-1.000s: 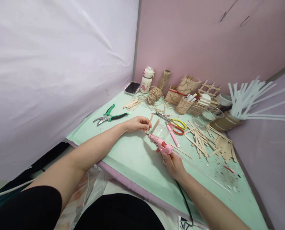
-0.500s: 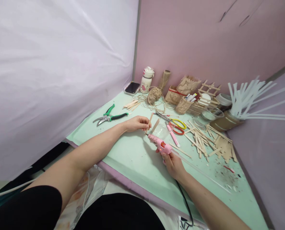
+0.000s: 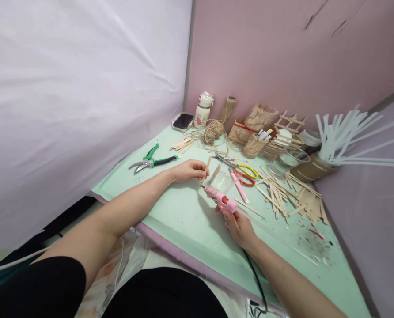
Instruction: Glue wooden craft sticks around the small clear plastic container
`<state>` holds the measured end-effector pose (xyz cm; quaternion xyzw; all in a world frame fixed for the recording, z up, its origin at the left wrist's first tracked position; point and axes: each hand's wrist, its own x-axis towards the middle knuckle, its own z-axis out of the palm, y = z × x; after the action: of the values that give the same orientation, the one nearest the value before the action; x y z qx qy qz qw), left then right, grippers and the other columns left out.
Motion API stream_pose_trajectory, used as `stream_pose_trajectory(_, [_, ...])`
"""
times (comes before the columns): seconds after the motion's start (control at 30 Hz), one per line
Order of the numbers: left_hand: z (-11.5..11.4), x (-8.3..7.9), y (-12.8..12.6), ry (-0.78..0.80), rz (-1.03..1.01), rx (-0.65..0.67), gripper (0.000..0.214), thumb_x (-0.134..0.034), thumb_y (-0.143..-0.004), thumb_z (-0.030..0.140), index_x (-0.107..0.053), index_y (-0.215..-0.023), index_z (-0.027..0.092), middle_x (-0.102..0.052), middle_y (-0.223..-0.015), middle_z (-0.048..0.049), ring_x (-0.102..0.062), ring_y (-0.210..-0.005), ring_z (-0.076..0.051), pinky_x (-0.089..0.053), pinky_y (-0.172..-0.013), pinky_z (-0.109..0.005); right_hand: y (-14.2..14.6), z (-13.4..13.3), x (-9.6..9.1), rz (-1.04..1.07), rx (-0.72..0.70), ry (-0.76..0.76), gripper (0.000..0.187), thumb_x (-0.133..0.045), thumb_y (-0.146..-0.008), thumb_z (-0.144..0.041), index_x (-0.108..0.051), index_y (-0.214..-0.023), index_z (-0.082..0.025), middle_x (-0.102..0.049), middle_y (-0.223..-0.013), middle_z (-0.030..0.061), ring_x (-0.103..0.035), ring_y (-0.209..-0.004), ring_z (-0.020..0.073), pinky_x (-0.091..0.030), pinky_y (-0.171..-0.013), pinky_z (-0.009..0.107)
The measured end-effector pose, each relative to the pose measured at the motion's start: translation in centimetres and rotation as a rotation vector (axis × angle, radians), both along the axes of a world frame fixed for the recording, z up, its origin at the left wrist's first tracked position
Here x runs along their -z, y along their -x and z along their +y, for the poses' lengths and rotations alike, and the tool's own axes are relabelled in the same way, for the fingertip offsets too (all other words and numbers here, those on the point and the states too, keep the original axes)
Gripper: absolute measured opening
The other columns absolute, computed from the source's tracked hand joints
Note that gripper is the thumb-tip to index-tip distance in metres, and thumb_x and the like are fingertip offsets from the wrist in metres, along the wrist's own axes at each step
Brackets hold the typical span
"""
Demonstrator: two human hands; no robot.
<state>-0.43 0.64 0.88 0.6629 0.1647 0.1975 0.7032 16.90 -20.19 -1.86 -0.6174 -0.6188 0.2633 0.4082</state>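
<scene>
My left hand (image 3: 194, 170) is closed in a pinch on a wooden craft stick (image 3: 208, 167), which slants upward from the fingers. In my right hand (image 3: 238, 224) is a pink hot glue gun (image 3: 220, 198), with a long clear glue stick (image 3: 276, 237) out of its back. The nozzle points at the lower end of the craft stick; whether they touch I cannot tell. Just behind the nozzle is a second wooden stick (image 3: 215, 173), tilted beside a clear plastic piece (image 3: 224, 182).
Scissors (image 3: 246, 174) and a pink pen-like tool (image 3: 240, 187) lie behind the glue gun. Green-handled pruning shears (image 3: 150, 162) rest left. Loose craft sticks (image 3: 276, 198) spread right. A twine ball (image 3: 213, 131), a bottle (image 3: 202, 110) and a phone (image 3: 183, 121) stand at the back.
Almost nothing differs. The glue gun's tip has shifted very slightly left along the craft stick's lower end, while both hands keep their hold.
</scene>
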Motion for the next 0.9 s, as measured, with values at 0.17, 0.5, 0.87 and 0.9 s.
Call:
stream_pose_trajectory(0.17, [-0.36,-0.01,-0.19,0.015,-0.002,0.03,0.034,-0.081,-0.066,0.038,-0.069,-0.08,0.009,-0.064,-0.068,-0.0018,-0.053,-0.057,-0.007,-0.041,-0.056,-0.02,-0.06,0.0,0.22,0.021,-0.009,0.011,0.059,-0.037,-0.091,-0.065,-0.07,-0.095,-0.016,-0.051,-0.056,0.0006,-0.048,-0.05,0.0161,-0.039,-0.045,0.026])
stream_pose_trajectory(0.5, [-0.18,-0.15,-0.18,0.019,-0.002,0.013,0.036,-0.082,-0.065,0.039,-0.069,-0.08,0.009,-0.065,-0.069,-0.0021,-0.053,-0.057,-0.007,-0.039,-0.055,-0.02,0.02,-0.1,-0.07,0.023,0.007,0.01,0.059,-0.036,-0.092,-0.065,-0.069,-0.092,-0.017,-0.048,-0.056,-0.0006,-0.043,-0.046,0.0137,-0.037,-0.043,0.025])
stream_pose_trajectory(0.87, [-0.42,-0.68,-0.14,0.044,-0.004,-0.053,0.04,-0.085,-0.059,0.042,-0.068,-0.077,0.01,-0.063,-0.065,0.0001,-0.05,-0.056,-0.007,-0.039,-0.057,-0.021,-0.03,-0.06,0.07,0.024,0.001,0.031,0.059,-0.038,-0.091,-0.066,-0.07,-0.096,-0.017,-0.054,-0.056,0.0017,-0.052,-0.052,0.0175,-0.041,-0.047,0.026])
stream_pose_trajectory(0.9, [-0.41,-0.73,-0.13,0.044,-0.006,-0.053,0.04,-0.085,-0.059,0.042,-0.068,-0.077,0.01,-0.063,-0.066,-0.0002,-0.05,-0.056,-0.006,-0.039,-0.057,-0.021,-0.02,-0.07,0.04,0.022,0.003,0.03,0.058,-0.038,-0.091,-0.065,-0.07,-0.095,-0.017,-0.053,-0.055,0.0014,-0.052,-0.052,0.0174,-0.041,-0.046,0.026])
